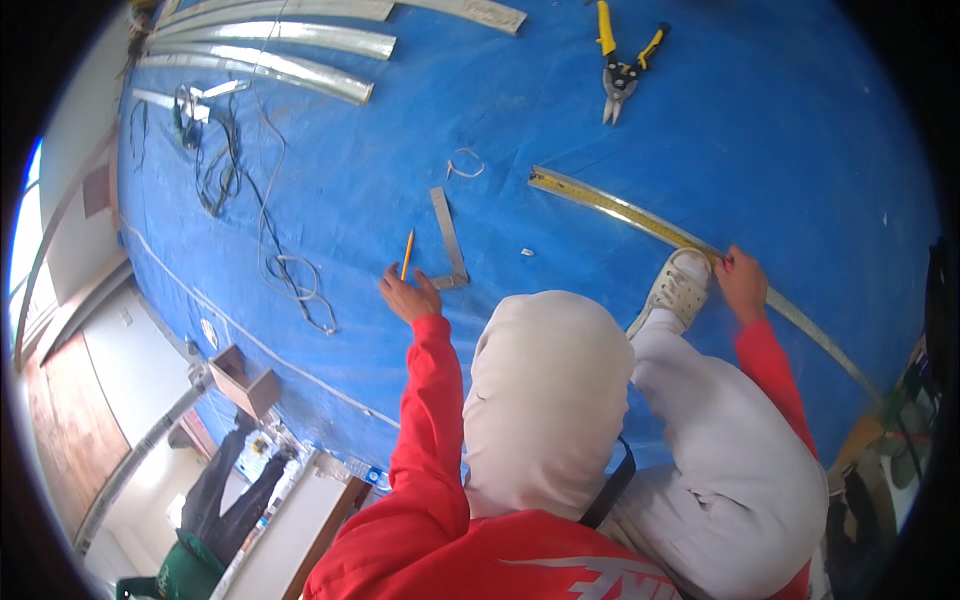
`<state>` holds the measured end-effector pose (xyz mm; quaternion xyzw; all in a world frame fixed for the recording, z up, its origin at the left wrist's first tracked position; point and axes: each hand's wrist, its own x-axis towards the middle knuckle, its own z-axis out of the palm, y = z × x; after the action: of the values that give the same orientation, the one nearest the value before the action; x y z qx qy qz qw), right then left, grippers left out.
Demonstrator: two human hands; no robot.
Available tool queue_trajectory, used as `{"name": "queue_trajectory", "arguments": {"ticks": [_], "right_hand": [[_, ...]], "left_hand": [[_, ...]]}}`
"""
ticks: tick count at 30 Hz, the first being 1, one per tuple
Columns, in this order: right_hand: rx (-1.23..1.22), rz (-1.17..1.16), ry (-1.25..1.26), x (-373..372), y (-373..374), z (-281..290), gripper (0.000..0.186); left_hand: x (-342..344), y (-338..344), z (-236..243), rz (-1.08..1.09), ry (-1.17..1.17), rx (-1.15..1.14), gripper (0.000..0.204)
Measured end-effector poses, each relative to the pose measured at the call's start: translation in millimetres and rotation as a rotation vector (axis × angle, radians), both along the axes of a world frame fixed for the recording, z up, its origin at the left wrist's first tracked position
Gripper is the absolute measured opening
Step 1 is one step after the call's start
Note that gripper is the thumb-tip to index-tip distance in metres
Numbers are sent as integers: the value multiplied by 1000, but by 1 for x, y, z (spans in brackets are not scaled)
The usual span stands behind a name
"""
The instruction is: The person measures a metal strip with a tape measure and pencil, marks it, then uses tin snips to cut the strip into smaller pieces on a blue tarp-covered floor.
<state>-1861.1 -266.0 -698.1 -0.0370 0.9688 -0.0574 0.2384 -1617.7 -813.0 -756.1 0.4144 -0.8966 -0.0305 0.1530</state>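
My left hand (408, 297) is low over the blue sheet, with the lower end of an orange pencil (408, 252) between its fingers. Beside its thumb lies a metal try square (449, 232). To the right, my right hand (742, 287) is closed at the near end of a yellow tape measure (610, 207); its case is mostly hidden by the hand. The tape's blade runs along a long metal strip (822, 342), which passes under that hand. My light clog (676, 290) rests against the strip, just left of the hand.
Yellow-handled tin snips (620, 75) lie at the far right on the blue sheet (480, 110). Several metal strips (290, 70) are at the far left, above tangled cables (225, 165). A thin wire loop (466, 163) lies beyond the square. Another person (205, 530) is at lower left.
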Motion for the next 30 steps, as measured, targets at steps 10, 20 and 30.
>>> {"name": "queue_trajectory", "arguments": {"ticks": [10, 20, 30], "right_hand": [[10, 38, -29, -5, 4, 2, 27], [-36, -13, -21, -3, 2, 5, 25], [-71, -37, 0, -1, 2, 2, 23]], "left_hand": [[-15, -33, 9, -35, -71, 601, 18], [-134, 142, 59, -1086, -151, 1111, 40], [-168, 197, 40, -1387, 90, 691, 38]]}}
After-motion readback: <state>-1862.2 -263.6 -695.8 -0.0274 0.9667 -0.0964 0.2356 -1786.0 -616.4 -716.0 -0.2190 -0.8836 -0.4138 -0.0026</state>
